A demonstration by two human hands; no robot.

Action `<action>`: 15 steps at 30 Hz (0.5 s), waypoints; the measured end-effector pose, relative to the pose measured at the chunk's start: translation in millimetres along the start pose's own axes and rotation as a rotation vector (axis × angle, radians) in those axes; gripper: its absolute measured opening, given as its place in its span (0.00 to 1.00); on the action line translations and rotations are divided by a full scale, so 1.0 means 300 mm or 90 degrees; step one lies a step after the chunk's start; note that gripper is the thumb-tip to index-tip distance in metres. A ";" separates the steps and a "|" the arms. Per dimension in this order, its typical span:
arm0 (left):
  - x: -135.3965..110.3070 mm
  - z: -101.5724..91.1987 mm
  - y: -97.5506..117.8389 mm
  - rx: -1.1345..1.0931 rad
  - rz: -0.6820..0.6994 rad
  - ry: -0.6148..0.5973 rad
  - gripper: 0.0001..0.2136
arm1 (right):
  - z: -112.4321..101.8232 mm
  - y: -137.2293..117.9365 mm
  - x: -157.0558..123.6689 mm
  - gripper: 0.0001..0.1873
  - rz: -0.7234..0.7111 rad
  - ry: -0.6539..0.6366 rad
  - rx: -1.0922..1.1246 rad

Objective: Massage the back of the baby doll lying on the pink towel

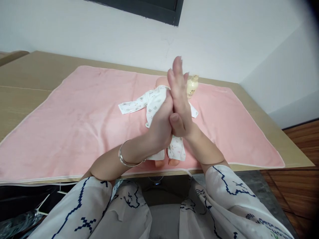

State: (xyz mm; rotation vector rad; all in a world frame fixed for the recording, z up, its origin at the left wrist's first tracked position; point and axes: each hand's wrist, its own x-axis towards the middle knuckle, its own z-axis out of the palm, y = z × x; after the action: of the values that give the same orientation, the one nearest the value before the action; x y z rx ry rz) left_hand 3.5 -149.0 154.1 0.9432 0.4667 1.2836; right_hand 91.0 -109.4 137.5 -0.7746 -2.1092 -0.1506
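My left hand [160, 124], with a silver bangle at the wrist, is curled closed, its knuckles pressed into my right palm. My right hand [180, 99] is upright with its fingers stretched out, and its thumb lies against the side of the left hand. No object shows between the two. Beneath and beyond them a baby doll [157, 99] in white patterned clothes lies on a pink blanket [82, 109]. One sleeve points out to the left and its feet are toward me. My hands hide most of its body and part of its head.
A cream-coloured bottle [192, 87] with a pump-like top stands behind my right hand, by the doll's head. The blanket covers much of a wooden table [27, 69] against a white wall. Wooden drawers [299, 189] are at the lower right.
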 end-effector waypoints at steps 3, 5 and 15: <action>0.003 -0.009 0.070 0.034 0.035 0.083 0.19 | 0.035 -0.035 -0.020 0.38 0.002 -0.041 0.033; 0.001 -0.025 0.111 0.043 0.013 0.140 0.25 | 0.048 -0.076 -0.037 0.39 -0.021 -0.082 0.036; 0.083 -0.122 0.143 0.086 0.012 0.108 0.26 | 0.055 -0.189 -0.081 0.44 -0.060 -0.220 -0.058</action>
State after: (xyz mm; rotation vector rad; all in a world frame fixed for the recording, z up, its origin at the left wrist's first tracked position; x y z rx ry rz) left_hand -43.2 -113.7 172.9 0.9562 0.6852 1.3682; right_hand 57.4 -160.1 118.1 -0.8006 -2.4827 -0.1738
